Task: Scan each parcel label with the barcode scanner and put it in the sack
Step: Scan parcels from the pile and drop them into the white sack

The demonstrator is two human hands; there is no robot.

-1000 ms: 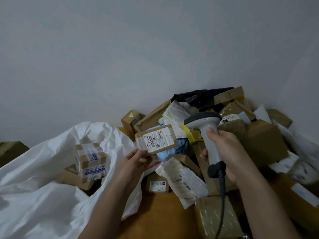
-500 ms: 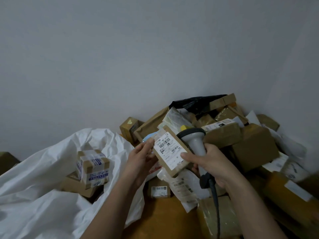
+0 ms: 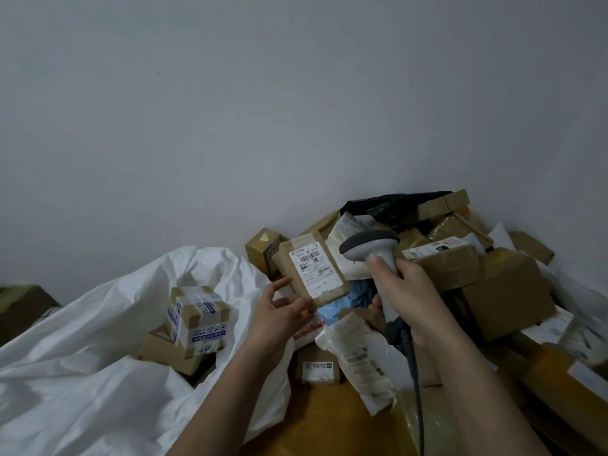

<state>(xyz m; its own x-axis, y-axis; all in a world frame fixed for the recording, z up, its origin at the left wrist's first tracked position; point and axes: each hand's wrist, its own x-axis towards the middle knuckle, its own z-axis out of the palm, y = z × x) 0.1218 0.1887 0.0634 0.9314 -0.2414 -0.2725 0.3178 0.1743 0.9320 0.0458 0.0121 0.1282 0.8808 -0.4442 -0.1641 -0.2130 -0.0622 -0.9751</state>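
The parcel [image 3: 312, 271] is matt brown cardboard with a smooth white paper label [image 3: 316, 270]. The barcode scanner [image 3: 375, 255] is smooth grey plastic. The sack [image 3: 82, 340] is crinkled white woven-looking plastic. 1 box [image 3: 197, 319] inside it wears glossy printed tape.

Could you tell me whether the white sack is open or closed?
Open: the white sack gapes, showing a taped box inside.

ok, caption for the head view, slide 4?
Left hand holds a labelled parcel beside the scanner gripped in the right hand, open white sack at left.
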